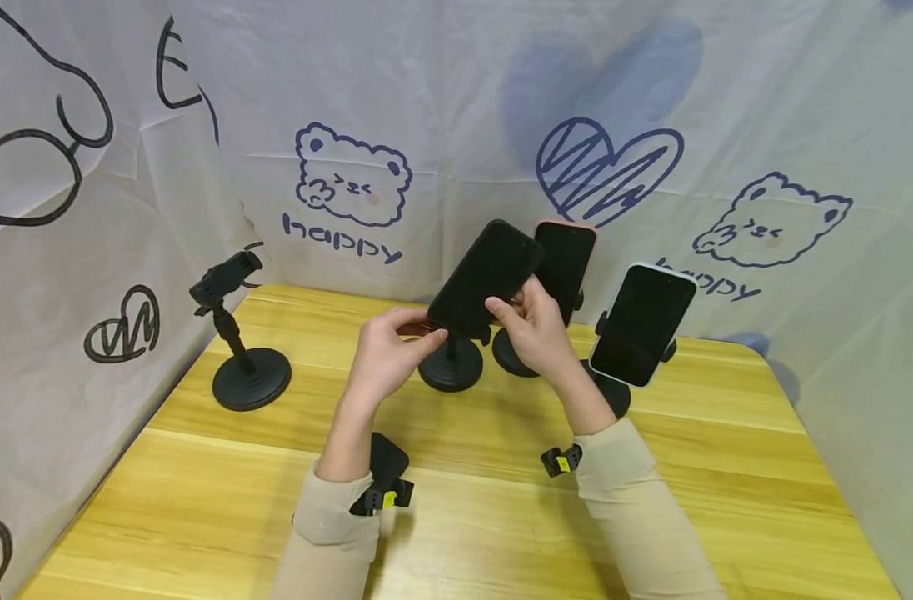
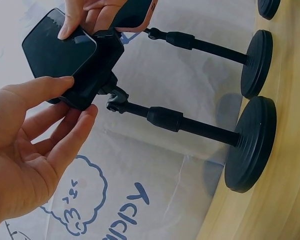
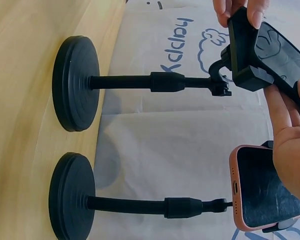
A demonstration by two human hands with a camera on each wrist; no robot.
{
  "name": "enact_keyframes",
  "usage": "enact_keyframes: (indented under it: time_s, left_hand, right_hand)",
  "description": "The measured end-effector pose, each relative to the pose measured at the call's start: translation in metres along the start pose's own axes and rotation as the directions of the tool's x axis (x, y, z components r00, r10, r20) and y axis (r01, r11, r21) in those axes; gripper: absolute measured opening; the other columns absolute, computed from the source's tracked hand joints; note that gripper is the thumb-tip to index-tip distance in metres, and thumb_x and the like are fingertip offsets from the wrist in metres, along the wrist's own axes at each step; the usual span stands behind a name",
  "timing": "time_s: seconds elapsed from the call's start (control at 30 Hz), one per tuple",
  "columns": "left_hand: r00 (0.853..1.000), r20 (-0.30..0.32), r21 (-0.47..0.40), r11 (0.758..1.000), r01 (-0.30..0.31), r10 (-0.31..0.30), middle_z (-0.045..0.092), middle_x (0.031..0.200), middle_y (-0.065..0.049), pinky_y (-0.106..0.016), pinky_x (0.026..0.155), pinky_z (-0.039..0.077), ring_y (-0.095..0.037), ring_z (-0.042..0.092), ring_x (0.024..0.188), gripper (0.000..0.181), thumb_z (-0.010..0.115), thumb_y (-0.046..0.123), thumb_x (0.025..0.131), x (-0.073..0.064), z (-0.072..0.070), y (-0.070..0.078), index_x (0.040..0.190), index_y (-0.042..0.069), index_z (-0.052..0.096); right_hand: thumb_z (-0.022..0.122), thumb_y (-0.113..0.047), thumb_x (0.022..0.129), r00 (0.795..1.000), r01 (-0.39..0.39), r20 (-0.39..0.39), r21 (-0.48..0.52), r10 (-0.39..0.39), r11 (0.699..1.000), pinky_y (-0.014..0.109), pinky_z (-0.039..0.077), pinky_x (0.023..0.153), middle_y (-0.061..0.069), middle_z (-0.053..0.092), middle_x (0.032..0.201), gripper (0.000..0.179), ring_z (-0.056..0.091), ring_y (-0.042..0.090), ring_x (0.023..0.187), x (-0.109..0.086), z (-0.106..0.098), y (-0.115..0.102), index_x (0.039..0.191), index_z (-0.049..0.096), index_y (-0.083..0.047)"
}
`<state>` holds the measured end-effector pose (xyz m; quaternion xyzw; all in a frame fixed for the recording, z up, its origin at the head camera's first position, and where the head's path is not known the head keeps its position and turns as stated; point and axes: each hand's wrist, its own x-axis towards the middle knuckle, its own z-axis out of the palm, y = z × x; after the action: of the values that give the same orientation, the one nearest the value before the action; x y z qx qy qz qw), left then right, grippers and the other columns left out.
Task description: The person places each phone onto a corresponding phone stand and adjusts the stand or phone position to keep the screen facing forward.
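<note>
A black phone (image 1: 486,279) is tilted in the black clamp (image 3: 242,47) of a desk phone stand (image 1: 451,367). My left hand (image 1: 385,354) pinches the clamp and the phone's lower left corner, thumb in front and fingers behind, as the left wrist view shows. My right hand (image 1: 535,329) grips the phone's right side, its thumb (image 2: 70,22) on the screen and its fingers behind. Just to the right, partly hidden by my right hand, a pink-edged phone (image 3: 262,185) sits in another stand.
A white-edged phone (image 1: 644,325) stands in a holder at the right. At the far left is a phone stand (image 1: 235,333) with no phone in it. A flat black item (image 1: 389,458) shows beside my left wrist. A printed cloth (image 1: 456,108) hangs behind the wooden table (image 1: 471,517).
</note>
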<state>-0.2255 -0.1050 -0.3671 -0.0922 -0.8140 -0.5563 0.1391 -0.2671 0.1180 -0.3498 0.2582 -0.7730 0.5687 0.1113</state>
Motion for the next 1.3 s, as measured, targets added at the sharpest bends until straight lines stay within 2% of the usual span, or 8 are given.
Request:
enact_keyframes:
  time_s: [0.2,0.47,0.6,0.83,0.97,1.07,1.2,1.3]
  left_hand:
    - [1.0,-0.002,0.001,1.0,0.006,-0.006,0.077,0.103,-0.008,-0.041,0.084,0.06,-0.024,0.074,0.097,0.023,0.084,0.015,0.088,0.0,-0.003,0.001,0.11,0.007,0.08]
    - [1.0,-0.02,0.008,1.0,-0.003,0.003,0.077,0.101,-0.006,-0.036,0.078,0.059,-0.021,0.073,0.09,0.022,0.085,0.015,0.088,0.0,-0.004,0.0,0.108,0.008,0.081]
    - [1.0,-0.021,0.005,1.0,-0.005,0.005,0.077,0.102,-0.006,-0.037,0.079,0.06,-0.021,0.073,0.091,0.024,0.085,0.015,0.087,-0.001,-0.005,0.0,0.11,0.008,0.081]
    - [1.0,-0.022,-0.003,1.0,-0.018,0.018,0.078,0.102,-0.006,-0.037,0.077,0.06,-0.021,0.073,0.092,0.025,0.086,0.015,0.087,-0.001,-0.008,-0.001,0.111,0.009,0.081]
    - [0.999,-0.024,0.0,0.999,-0.038,0.038,0.078,0.102,-0.006,-0.037,0.077,0.06,-0.021,0.073,0.092,0.026,0.087,0.015,0.087,-0.001,-0.01,-0.003,0.112,0.01,0.082]
    - [0.999,-0.022,0.003,0.999,-0.047,0.047,0.078,0.102,-0.006,-0.037,0.078,0.06,-0.021,0.074,0.092,0.026,0.086,0.015,0.087,-0.001,-0.011,-0.004,0.112,0.01,0.082]
    - [0.999,-0.021,0.003,0.999,-0.044,0.044,0.077,0.103,-0.006,-0.038,0.079,0.061,-0.022,0.074,0.093,0.026,0.086,0.016,0.088,-0.001,-0.011,-0.005,0.113,0.011,0.082]
    - [0.999,-0.02,0.011,0.999,-0.042,0.042,0.077,0.103,-0.006,-0.038,0.079,0.06,-0.021,0.074,0.093,0.027,0.086,0.017,0.088,-0.001,-0.012,-0.005,0.113,0.011,0.082]
  right_hand:
    - [0.063,-0.008,0.104,1.0,-0.003,0.01,-0.036,0.004,0.999,0.02,0.059,0.073,0.022,0.072,0.106,0.023,0.07,0.03,0.081,0.001,-0.001,-0.002,0.122,0.055,0.005]
    - [0.063,-0.006,0.103,1.0,0.007,0.016,-0.033,-0.006,0.999,0.023,0.061,0.079,0.023,0.072,0.105,0.023,0.073,0.034,0.088,0.002,-0.003,0.0,0.121,0.055,0.006]
    - [0.064,-0.006,0.103,1.0,0.017,0.013,-0.053,-0.016,0.998,0.02,0.059,0.074,0.022,0.073,0.102,0.021,0.072,0.034,0.082,0.002,-0.004,-0.001,0.119,0.056,0.005]
    - [0.065,-0.009,0.103,1.0,0.002,0.023,-0.089,0.0,0.996,0.021,0.05,0.062,0.019,0.071,0.097,0.021,0.063,0.021,0.069,0.002,-0.004,-0.002,0.117,0.057,0.003]
    - [0.065,-0.009,0.103,0.999,0.008,0.035,-0.089,-0.005,0.996,0.021,0.05,0.063,0.02,0.072,0.099,0.021,0.065,0.027,0.072,0.003,-0.005,-0.002,0.118,0.057,0.003]
    - [0.066,-0.007,0.102,0.999,0.018,0.044,-0.083,-0.015,0.996,0.025,0.057,0.069,0.02,0.073,0.102,0.023,0.07,0.032,0.078,0.004,-0.006,-0.002,0.12,0.057,0.004]
    - [0.066,-0.007,0.102,0.998,0.022,0.057,-0.086,-0.017,0.996,0.031,0.062,0.074,0.02,0.074,0.105,0.024,0.073,0.031,0.082,0.004,-0.007,-0.002,0.122,0.058,0.003]
    - [0.067,-0.008,0.102,0.998,0.017,0.065,-0.102,-0.01,0.995,0.025,0.059,0.07,0.019,0.074,0.102,0.023,0.072,0.03,0.079,0.005,-0.008,-0.002,0.121,0.058,0.002]
